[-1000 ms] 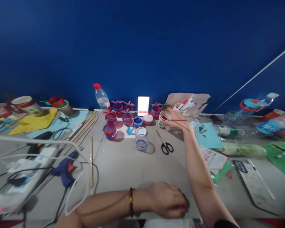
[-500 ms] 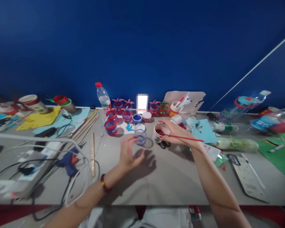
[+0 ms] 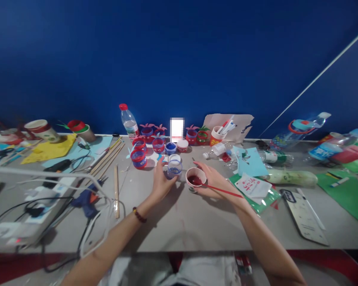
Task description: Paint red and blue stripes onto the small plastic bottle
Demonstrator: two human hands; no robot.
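While our right hand (image 3: 212,180) is clamped on the paper cup (image 3: 191,189), with a thin red stick (image 3: 226,191) at its rim, our left hand (image 3: 162,182) curves around the nearby clear cup (image 3: 174,172), gripping or not we cannot tell; farther stands the red-capped bottle (image 3: 129,122).

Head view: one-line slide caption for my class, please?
Left hand beside a clear tub, right hand around a paper cup with dark red contents.
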